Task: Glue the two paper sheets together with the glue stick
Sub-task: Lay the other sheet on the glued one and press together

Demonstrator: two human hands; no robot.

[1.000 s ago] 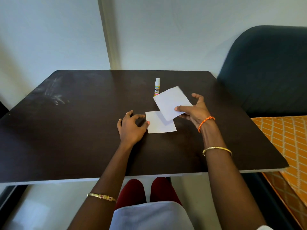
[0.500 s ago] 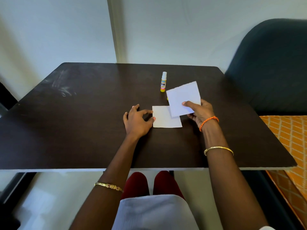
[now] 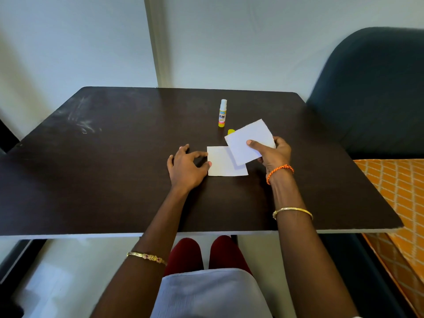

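One white paper sheet [image 3: 223, 164] lies flat on the dark table [image 3: 114, 180]. My left hand [image 3: 187, 167] rests beside it, fingertips touching its left edge. My right hand [image 3: 271, 154] grips a second white sheet [image 3: 247, 140], held tilted a little above the flat sheet and overlapping its right corner. Behind them stands the glue stick [image 3: 222, 113], white and yellow, upright and uncapped. Its yellow cap [image 3: 230, 131] lies on the table, partly hidden by the held sheet.
A dark blue chair back [image 3: 371, 95] stands to the right of the table. An orange patterned cushion [image 3: 399, 191] lies beside the table's right edge. A pale wall rises behind the table. My knees show under the front edge.
My right hand has lowered the held sheet and tilted it flatter, bringing it closer over the flat sheet. My left hand has stayed at that sheet's left edge.
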